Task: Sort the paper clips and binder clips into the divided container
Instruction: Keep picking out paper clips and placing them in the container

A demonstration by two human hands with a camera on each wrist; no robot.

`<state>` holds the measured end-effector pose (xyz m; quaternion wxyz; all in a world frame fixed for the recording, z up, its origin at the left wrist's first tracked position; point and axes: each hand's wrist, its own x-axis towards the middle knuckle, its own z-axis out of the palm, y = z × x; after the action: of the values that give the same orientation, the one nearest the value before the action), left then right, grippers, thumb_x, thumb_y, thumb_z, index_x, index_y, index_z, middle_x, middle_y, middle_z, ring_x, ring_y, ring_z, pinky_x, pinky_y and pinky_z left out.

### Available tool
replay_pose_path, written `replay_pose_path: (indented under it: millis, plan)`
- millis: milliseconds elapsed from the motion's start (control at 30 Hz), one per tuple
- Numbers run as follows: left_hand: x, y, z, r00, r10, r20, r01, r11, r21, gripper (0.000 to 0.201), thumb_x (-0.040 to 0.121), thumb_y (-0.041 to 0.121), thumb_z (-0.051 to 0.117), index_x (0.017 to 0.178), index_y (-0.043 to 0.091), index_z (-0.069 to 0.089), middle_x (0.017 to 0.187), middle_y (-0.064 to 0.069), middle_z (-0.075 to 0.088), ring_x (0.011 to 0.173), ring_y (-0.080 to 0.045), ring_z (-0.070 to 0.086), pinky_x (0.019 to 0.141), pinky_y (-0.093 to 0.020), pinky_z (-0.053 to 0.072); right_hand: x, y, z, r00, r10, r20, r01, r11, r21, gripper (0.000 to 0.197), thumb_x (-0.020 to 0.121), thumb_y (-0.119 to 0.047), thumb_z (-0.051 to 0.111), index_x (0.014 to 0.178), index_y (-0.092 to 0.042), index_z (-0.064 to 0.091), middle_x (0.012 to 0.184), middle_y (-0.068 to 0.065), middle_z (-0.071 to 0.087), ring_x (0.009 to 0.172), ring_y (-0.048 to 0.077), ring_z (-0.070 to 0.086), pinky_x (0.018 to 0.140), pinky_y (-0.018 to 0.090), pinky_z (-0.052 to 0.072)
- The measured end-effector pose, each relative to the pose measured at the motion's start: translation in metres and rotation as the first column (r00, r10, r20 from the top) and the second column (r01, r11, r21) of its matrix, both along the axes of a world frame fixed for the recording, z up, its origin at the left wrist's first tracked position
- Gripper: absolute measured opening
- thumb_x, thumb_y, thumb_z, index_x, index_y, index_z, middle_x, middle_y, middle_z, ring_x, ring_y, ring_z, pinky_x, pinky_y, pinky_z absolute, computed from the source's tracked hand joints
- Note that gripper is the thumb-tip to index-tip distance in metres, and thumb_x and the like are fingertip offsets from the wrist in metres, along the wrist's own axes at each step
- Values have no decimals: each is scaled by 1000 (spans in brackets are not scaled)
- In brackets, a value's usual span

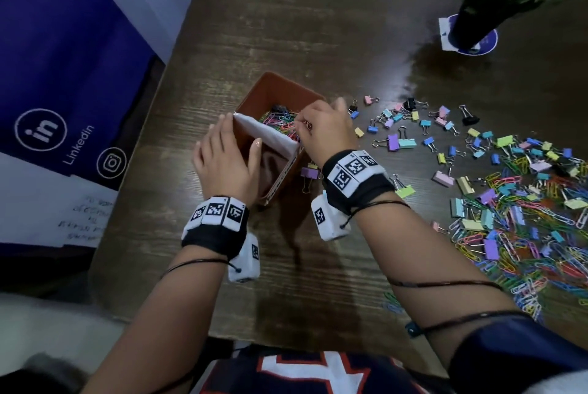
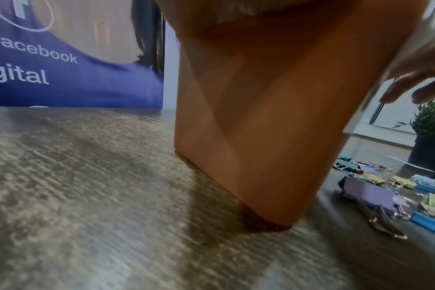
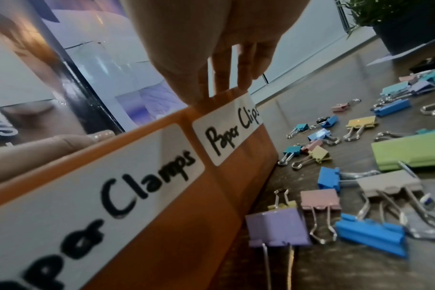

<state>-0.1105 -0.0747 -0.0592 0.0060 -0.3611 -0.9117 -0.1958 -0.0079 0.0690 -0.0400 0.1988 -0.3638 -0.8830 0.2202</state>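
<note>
Two compartments: the brown divided container (image 1: 273,97) stands on the worktop (image 1: 286,27), labelled for paper clamps and paper clips.
Left hand (image 1: 222,161): grip wrapped on the near wall, thumb inside, likely steadying it.
Right hand (image 1: 324,129): fingers bunched over the far compartment at 12 o'clock, apparently pinching paper clips; what the grip contains is unclear.
Sorted paper clips (image 1: 280,121): lying in that far compartment.
Mixed pile (image 1: 521,218): at 3 o'clock, within the right hand's reach.
Binder clips (image 1: 401,142): scattered beside the container, unsorted.
</note>
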Motion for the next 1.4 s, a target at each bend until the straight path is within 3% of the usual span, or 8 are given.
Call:
replay_pose_path:
  millis: [167,367,467,633,767,967,1100,1400]
  plan:
    - [-1,0,-1,1000,-4,-7,4,1000,9,63,95,51,32,148,18,28,153,-1,33,141,-22,28,116,-45,15,20,0,-6,990,-13,-138,15,1000,12,12,87,-19,60,90,-17,71,104,-1,62,99,26,44,87,30,37]
    - [-1,1,4,1000,-16,-2,16,1000,-19,62,97,47,39,148,16,28,154,-6,31,143,-26,23,116,-50,13,80,5,-5,991,-58,-117,52,997,-49,13,88,-15,58,97,-18,68,108,-1,58,105,23,42,83,19,24]
    - [12,6,15,996,-81,-34,82,997,13,57,96,41,45,146,14,34,153,-8,32,144,-28,21,116,-51,10,121,8,-2,999,-51,14,53,971,-231,15,92,-15,55,101,-19,65,108,-5,57,108,17,39,88,21,26]
    - [67,23,28,954,-293,-63,298,949,102,34,90,28,60,122,17,57,141,-6,45,138,-28,28,112,-47,19,177,6,-3,976,5,216,103,869,-485,10,90,-16,58,94,-21,65,89,-7,61,72,5,51,75,23,42]
    - [116,30,18,892,-447,62,435,889,145,17,87,25,65,101,14,66,108,-6,56,107,-29,47,90,-45,43,214,-5,-3,928,105,358,107,844,-525,6,88,-17,62,86,-22,63,79,-8,59,67,4,49,69,22,39]
    - [172,24,-9,699,-613,367,685,722,-99,16,87,39,63,92,24,62,95,8,58,93,-14,56,77,-30,43,261,-25,-6,840,230,491,72,850,-522,10,86,-16,61,92,-17,68,87,0,65,78,12,56,71,20,41]
    - [187,14,-13,679,-552,484,676,727,-120,11,82,30,72,85,22,64,85,10,60,79,-10,59,74,-34,52,277,-33,-10,821,268,503,33,859,-511,10,86,-20,63,94,-16,66,81,-5,58,77,12,53,71,24,43]
    - [223,5,-20,634,-562,530,749,618,-240,35,79,42,74,107,26,61,105,10,55,92,-10,57,75,-27,48,278,-38,-25,811,266,521,-19,903,-430,8,86,-20,61,83,-23,53,91,1,57,87,21,57,77,33,49]
